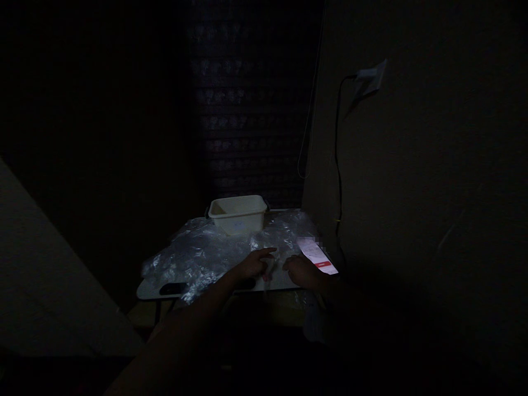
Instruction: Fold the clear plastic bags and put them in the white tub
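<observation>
Dim view over a small work surface: a wall (412,181) rises on the right, and a ribbed dark covering (231,115) hangs behind. The folding table (146,290), pale on top with rounded corners, has its long side toward the wearer; clear plastic film (206,247) lies crumpled over much of it. At the far side, on the film, sits an open cream plastic tub (239,223), upright, its long axis running left to right. A black cord (337,159) descends the wall from a white plug (366,74). The left hand (252,265) is above the near part of the table, index finger extended rightward and apart from the fingers below. The right hand (303,270) faces it across a narrow gap, fingers bent and pointing left; whether they press together cannot be told. Just beside the right hand, at the table's right edge, a lit smartphone (317,257) shows its screen upward, long axis slanting from far left to near right, the end with the red bar nearest the wearer. Smallest, a thin translucent strip (267,283), probably plastic, lies by the left fingers, long axis pointing toward the near edge; contact is unclear.
</observation>
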`<state>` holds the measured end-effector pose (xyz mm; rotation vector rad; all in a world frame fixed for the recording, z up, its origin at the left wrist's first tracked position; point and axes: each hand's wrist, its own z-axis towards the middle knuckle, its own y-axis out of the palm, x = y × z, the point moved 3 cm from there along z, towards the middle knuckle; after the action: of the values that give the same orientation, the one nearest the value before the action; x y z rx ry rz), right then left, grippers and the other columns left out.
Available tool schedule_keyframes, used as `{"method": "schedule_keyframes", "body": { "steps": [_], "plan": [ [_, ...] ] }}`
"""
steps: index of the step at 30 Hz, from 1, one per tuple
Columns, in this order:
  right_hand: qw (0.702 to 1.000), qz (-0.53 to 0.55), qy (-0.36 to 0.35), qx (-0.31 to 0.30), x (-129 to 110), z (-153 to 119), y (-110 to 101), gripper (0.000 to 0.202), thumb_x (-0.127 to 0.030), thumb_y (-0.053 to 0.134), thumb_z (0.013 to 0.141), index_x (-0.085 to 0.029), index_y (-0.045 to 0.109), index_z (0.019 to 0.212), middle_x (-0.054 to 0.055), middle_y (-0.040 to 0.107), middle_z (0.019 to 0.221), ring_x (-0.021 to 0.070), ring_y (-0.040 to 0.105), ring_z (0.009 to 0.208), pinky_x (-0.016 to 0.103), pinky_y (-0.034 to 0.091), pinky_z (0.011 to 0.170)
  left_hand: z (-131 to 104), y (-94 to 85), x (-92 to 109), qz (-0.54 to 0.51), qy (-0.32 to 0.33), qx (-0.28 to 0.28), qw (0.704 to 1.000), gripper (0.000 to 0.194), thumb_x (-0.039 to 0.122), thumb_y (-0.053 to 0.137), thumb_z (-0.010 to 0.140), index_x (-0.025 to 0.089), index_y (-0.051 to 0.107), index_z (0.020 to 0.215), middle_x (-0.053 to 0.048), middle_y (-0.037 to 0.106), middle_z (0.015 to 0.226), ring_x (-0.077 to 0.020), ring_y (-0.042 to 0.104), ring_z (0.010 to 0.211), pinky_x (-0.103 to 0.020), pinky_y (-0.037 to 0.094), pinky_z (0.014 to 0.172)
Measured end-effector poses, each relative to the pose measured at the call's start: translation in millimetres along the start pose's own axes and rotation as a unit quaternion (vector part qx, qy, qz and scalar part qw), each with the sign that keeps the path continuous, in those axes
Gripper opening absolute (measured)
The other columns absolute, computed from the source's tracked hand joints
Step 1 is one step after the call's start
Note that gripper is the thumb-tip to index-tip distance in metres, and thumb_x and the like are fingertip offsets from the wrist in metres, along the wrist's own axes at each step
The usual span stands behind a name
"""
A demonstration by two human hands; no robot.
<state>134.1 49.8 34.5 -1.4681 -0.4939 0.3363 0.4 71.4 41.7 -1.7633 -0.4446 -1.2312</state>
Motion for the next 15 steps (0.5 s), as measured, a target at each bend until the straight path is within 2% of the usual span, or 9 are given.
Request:
{"method": "schedule_keyframes", "body": {
  "steps": [1, 3, 6, 8, 10, 12, 15],
  "plan": [
    [1.000, -0.001, 0.001, 0.010, 1, 0, -2, 0.027, -0.013, 0.036, 0.063, -0.019, 0.055, 0.081, 0.005, 0.056, 0.087, 0.0163, 0.047, 0.083, 0.028, 0.031, 0.069, 1, -0.6, 0, 0.008, 0.004, 0.002, 1.000, 0.061, -0.002, 0.031, 0.054, 0.019, 0.030, 0.111, -0.006, 0.043, 0.106, -0.0032, 0.049, 0.043, -0.017, 0.040, 0.041],
    [1.000, -0.003, 0.007, 0.029, 5, -1, -6, 0.026, -0.013, 0.034, 0.064, -0.018, 0.055, 0.080, 0.005, 0.057, 0.085, 0.0166, 0.049, 0.080, 0.029, 0.032, 0.067, 2, -5.3, -2, 0.060, 0.014, 0.042, 0.997, 0.057, -0.001, 0.030, 0.056, 0.017, 0.032, 0.110, -0.006, 0.046, 0.102, -0.0057, 0.052, 0.049, -0.020, 0.042, 0.047],
    [0.998, -0.015, 0.048, 0.029, 13, -1, -11, 0.025, -0.013, 0.032, 0.065, -0.017, 0.055, 0.075, 0.006, 0.058, 0.079, 0.0166, 0.051, 0.075, 0.029, 0.033, 0.063, 0, -12.5, -5, 0.227, 0.061, 0.108, 0.966, 0.044, 0.004, 0.031, 0.062, 0.013, 0.040, 0.104, -0.008, 0.050, 0.099, -0.0136, 0.052, 0.076, -0.026, 0.040, 0.068],
    [0.997, -0.026, 0.074, 0.023, 17, -2, -12, 0.024, -0.013, 0.031, 0.066, -0.016, 0.055, 0.072, 0.006, 0.058, 0.075, 0.0168, 0.052, 0.070, 0.029, 0.033, 0.061, -3, -10.4, -7, 0.336, 0.094, 0.099, 0.932, 0.037, 0.009, 0.032, 0.066, 0.011, 0.043, 0.101, -0.010, 0.048, 0.101, -0.0168, 0.045, 0.091, -0.028, 0.034, 0.078],
    [0.995, -0.031, 0.089, 0.024, 19, -2, -12, 0.024, -0.014, 0.031, 0.067, -0.016, 0.054, 0.071, 0.007, 0.058, 0.075, 0.0169, 0.052, 0.069, 0.029, 0.033, 0.060, -7, -3.0, -11, 0.413, 0.108, 0.067, 0.902, 0.034, 0.015, 0.030, 0.071, 0.009, 0.042, 0.102, -0.012, 0.044, 0.106, -0.0179, 0.040, 0.097, -0.029, 0.030, 0.081],
    [0.996, -0.029, 0.088, 0.021, 18, -2, -10, 0.023, -0.015, 0.031, 0.067, -0.016, 0.054, 0.072, 0.006, 0.058, 0.076, 0.0172, 0.052, 0.069, 0.029, 0.033, 0.060, -12, 6.8, -16, 0.471, 0.104, 0.048, 0.875, 0.036, 0.022, 0.027, 0.074, 0.008, 0.038, 0.105, -0.014, 0.037, 0.112, -0.0196, 0.033, 0.103, -0.033, 0.027, 0.084],
    [0.997, -0.027, 0.079, 0.003, 15, -2, -6, 0.022, -0.016, 0.033, 0.067, -0.015, 0.054, 0.073, 0.007, 0.058, 0.076, 0.0179, 0.052, 0.070, 0.028, 0.034, 0.059, -17, 21.1, -24, 0.528, 0.078, 0.050, 0.844, 0.047, 0.034, 0.020, 0.076, 0.006, 0.027, 0.113, -0.016, 0.025, 0.120, -0.0226, 0.018, 0.110, -0.040, 0.019, 0.086]
  ]
}}
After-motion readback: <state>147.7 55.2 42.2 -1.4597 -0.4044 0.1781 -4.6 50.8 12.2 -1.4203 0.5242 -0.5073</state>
